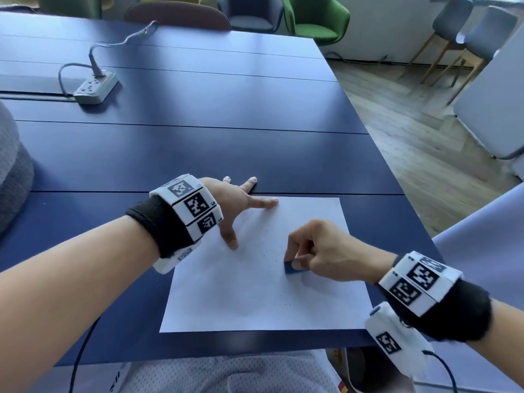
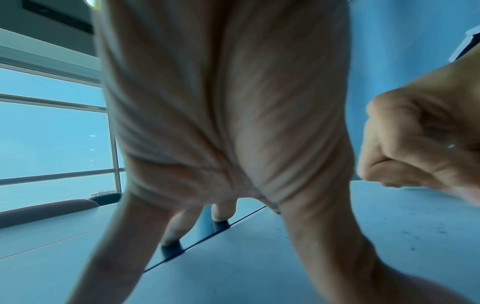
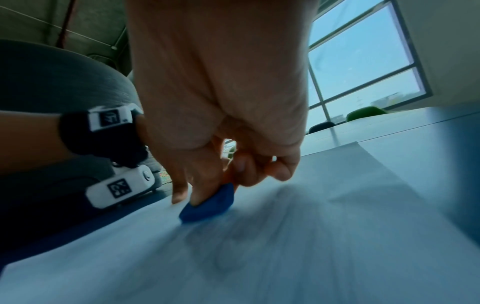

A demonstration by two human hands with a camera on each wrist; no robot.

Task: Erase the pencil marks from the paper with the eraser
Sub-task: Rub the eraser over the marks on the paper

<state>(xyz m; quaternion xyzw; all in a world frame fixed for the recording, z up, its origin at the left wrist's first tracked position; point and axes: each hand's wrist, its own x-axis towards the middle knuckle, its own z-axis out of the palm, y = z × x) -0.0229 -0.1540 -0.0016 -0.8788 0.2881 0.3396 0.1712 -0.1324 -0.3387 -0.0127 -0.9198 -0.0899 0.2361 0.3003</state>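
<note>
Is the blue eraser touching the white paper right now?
Touching. The right wrist view shows the blue eraser, pinched by the right hand, with its bottom edge pressed onto the white paper.

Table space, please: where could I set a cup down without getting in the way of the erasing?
The widest bare stretch of the table lies beyond the paper, to the right of the power strip. Crowded is the near edge: the left hand presses the paper's far left corner and the right hand holds the eraser on it.

There was one sheet of paper [image 1: 255, 293], one blue eraser [image 1: 292, 268] in the pinch, two hands, and one power strip [image 1: 95, 86] far beyond the grip.
</note>
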